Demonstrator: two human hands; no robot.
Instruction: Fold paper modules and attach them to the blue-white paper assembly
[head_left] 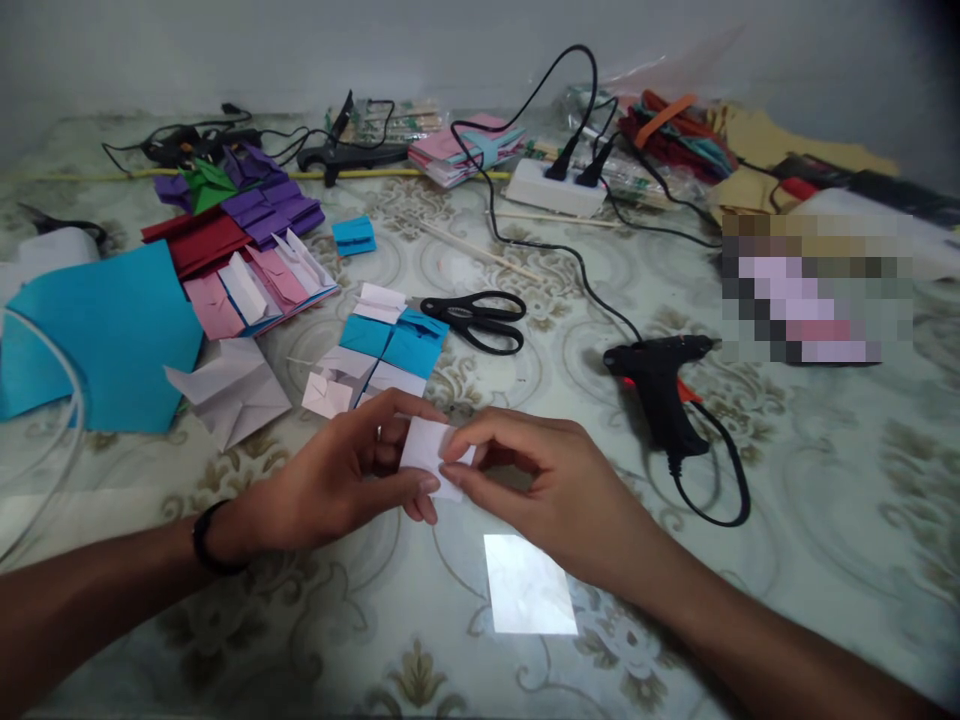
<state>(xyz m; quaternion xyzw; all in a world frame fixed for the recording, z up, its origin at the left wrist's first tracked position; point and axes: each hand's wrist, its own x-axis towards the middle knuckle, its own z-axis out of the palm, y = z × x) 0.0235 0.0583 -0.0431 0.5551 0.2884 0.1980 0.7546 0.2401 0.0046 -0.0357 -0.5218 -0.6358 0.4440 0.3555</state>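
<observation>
Both of my hands hold a small folded white paper (427, 445) above the table's front middle. My left hand (337, 470) wears a ring and a black wristband; its thumb presses the paper's lower edge, with fingers behind it. At the paper's right side, my right hand (547, 480) pinches with thumb and forefinger. Just beyond lie folded blue and white paper pieces (412, 343) set side by side. Black-handled scissors (480, 318) rest right behind them, blades partly hidden under the paper. A creased white paper (232, 395) lies to the left.
A black glue gun (660, 390) stands at right, its cord running to a white power strip (555, 188). Blue sheets (97, 340) and folded red, purple and pink papers (255, 285) cover the left. A bright square (531, 585), sheet or reflection, shows in front.
</observation>
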